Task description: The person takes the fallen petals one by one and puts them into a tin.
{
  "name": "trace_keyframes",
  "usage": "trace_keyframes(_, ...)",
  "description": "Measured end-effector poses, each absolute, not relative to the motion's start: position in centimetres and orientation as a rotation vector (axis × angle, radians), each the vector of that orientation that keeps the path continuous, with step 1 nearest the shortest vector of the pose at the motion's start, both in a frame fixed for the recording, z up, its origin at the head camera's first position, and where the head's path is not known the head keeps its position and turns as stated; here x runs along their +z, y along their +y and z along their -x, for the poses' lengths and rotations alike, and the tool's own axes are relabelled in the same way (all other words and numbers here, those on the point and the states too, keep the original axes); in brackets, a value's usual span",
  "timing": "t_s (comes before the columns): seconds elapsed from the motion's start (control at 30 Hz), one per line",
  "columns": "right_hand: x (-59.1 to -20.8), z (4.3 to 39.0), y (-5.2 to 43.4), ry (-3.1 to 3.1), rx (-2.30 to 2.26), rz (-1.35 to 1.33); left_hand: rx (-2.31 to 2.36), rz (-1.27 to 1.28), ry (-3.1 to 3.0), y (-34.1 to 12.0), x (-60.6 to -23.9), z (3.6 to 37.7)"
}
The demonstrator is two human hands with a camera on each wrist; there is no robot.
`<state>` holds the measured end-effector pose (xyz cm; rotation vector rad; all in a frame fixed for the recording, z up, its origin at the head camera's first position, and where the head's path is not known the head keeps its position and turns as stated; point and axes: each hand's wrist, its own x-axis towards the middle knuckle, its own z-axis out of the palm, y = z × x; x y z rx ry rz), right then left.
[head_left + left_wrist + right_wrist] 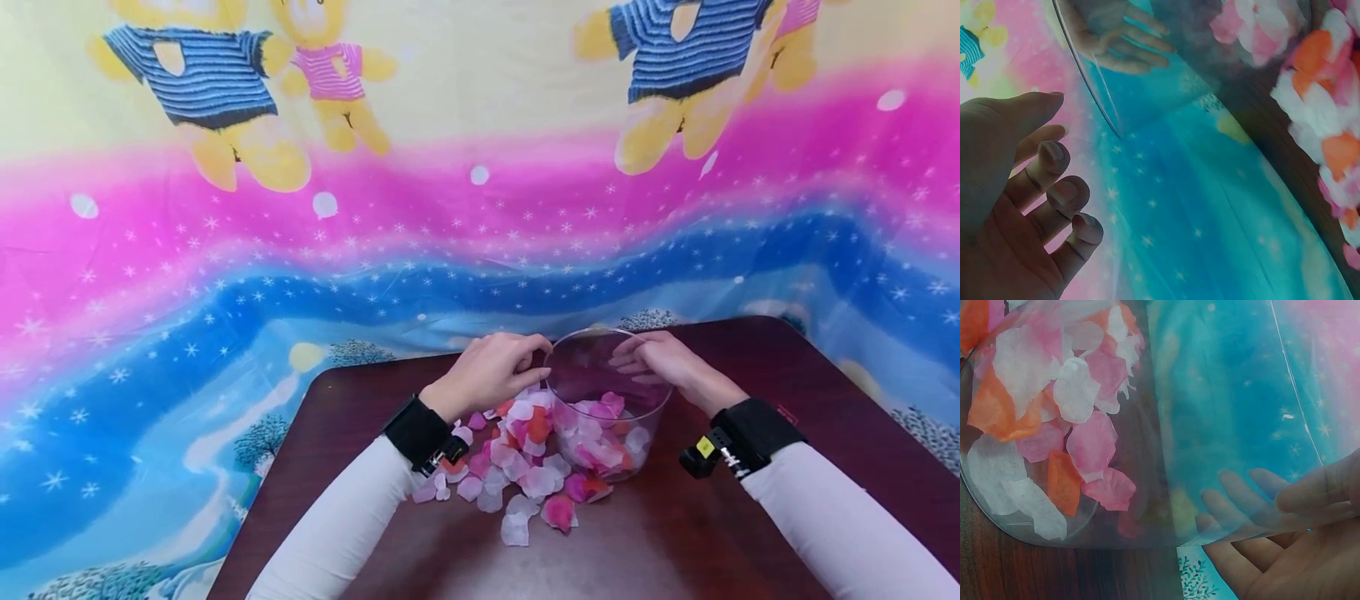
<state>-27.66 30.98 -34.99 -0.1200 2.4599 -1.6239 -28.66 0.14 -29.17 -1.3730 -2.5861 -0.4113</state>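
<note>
A clear plastic tub (611,429) stands upright on the table, with pink, white and orange artificial petals (1075,394) in its lower part. More petals (517,450) lie heaped against its left side. My left hand (498,371) is just left of the rim, fingers loosely bent and thumb apart; in the left wrist view, a gap separates the left fingers (1066,194) from the tub's edge. At the tub's right side is my right hand (663,358), its fairly straight, spread fingers (1235,500) showing through the clear wall and its thumb by the rim.
The dark wooden table (727,533) has a rounded back corner at each side. Behind it hangs a printed cloth (480,242) with bears and snowflakes. Black wrist straps with small cameras sit on both sleeves.
</note>
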Motion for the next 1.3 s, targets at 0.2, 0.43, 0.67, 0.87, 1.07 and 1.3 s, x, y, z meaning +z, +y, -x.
trace_keyframes(0.2, -34.9, 27.6, 31.1, 2.469, -1.611, 0.147, -0.388, 1.296, -2.646, -2.7, -30.4, 29.3)
trace_keyframes(0.43, -35.0, 27.7, 30.9, 2.473, -1.597, 0.155, -0.417, 1.212, -2.788, -5.2, -34.0, 29.8)
trace_keyframes(0.67, -35.0, 27.7, 30.7, 2.461, -1.611, 0.158, -0.486, 1.150, -2.968, -5.5, -38.8, 29.9)
trace_keyframes(0.87, -35.3, 27.6, 30.7, 2.460, -1.619, 0.134, -0.533, 1.068, -3.024, -4.6, -40.5, 30.1)
trace_keyframes(1.07, -35.2, 27.6, 30.6, 2.460, -1.623, 0.128, -0.537, 1.049, -3.043, -4.2, -41.0, 30.0)
trace_keyframes(1.3, -35.0, 27.6, 30.8, 2.471, -1.617, 0.135, -0.577, 1.088, -2.990, -4.4, -40.4, 29.9)
